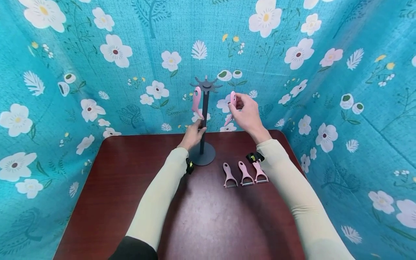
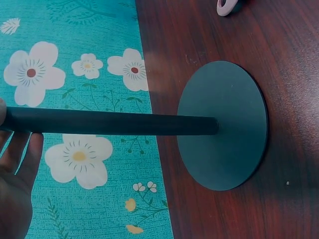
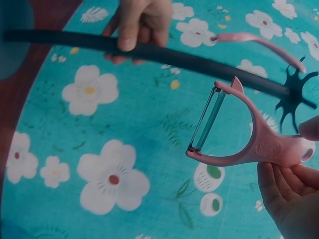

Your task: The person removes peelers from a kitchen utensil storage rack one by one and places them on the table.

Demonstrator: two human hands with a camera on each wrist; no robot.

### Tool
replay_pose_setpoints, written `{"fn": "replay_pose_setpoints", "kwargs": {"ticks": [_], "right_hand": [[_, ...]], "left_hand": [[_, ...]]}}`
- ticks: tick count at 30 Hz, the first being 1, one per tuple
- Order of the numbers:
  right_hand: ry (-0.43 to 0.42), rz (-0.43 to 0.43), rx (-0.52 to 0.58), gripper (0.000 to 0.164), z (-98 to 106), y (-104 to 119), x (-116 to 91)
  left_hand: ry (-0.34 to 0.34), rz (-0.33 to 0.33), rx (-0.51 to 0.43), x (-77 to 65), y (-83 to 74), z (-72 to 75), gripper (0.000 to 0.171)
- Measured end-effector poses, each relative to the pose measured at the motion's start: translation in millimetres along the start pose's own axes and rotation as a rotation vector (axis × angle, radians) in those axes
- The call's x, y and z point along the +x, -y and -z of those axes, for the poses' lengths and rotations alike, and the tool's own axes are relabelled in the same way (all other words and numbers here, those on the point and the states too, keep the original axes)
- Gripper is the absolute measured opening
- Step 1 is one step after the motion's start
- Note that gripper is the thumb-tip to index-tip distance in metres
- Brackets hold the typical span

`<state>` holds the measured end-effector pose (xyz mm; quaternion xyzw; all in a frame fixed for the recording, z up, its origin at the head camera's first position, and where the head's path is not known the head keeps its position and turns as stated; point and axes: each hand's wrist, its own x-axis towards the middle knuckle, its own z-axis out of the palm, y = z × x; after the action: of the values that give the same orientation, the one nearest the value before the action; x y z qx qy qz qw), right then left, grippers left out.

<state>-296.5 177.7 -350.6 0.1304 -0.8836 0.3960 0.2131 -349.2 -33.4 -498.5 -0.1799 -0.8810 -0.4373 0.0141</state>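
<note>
A dark stand (image 1: 205, 108) with a round base and a ring of hooks on top stands at the back of the table. My left hand (image 1: 192, 135) grips its pole partway up, thumb on one side and fingers on the other, as the right wrist view shows. One pink peeler (image 1: 196, 101) hangs from a hook on the stand's left side. To the right of the hooks, my right hand (image 1: 247, 112) pinches a second pink peeler (image 3: 269, 147) by its handle end, blade hanging down and apart from the stand.
Three more pink peelers (image 1: 246, 175) lie in a row on the dark red table (image 1: 136, 202), right of the stand's base, handles pointing to the back. The rightmost is partly covered by my right wrist strap. A blue flowered cloth (image 1: 130, 72) hangs behind and at both sides.
</note>
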Motion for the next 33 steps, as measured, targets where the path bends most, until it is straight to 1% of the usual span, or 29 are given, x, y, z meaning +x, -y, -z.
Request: {"fn": "replay_pose_setpoints", "kwargs": {"ticks": [4,8,16,21,25,30,33], "right_hand": [[0.021,-0.039,-0.031,0.036,4.1,-13.9,-4.9],[0.059,-0.068,-0.063,0.036,6.8,-28.8,-10.1],[0.128,-0.082,-0.111,0.039,16.6,-52.3,-20.8],[0.163,-0.107,-0.130,0.040,22.5,-66.6,-26.0],[0.186,-0.134,-0.130,0.041,26.3,-72.9,-28.9],[0.201,-0.140,-0.155,0.039,27.4,-81.0,-33.8],[0.209,-0.145,-0.165,0.039,25.6,-87.2,-39.1]], "left_hand": [[0.003,0.004,-0.002,0.7,0.5,-0.1,0.022],[0.003,0.001,-0.006,0.6,0.4,-1.2,0.021],[-0.003,0.005,-0.005,-0.2,0.4,-4.1,0.020],[-0.003,0.010,-0.012,1.3,1.4,-4.8,0.019],[-0.001,0.012,-0.020,1.7,0.5,-2.9,0.019],[0.006,0.031,-0.029,0.9,-0.2,-0.7,0.021],[0.004,0.028,-0.028,0.8,0.3,-1.4,0.021]]}}
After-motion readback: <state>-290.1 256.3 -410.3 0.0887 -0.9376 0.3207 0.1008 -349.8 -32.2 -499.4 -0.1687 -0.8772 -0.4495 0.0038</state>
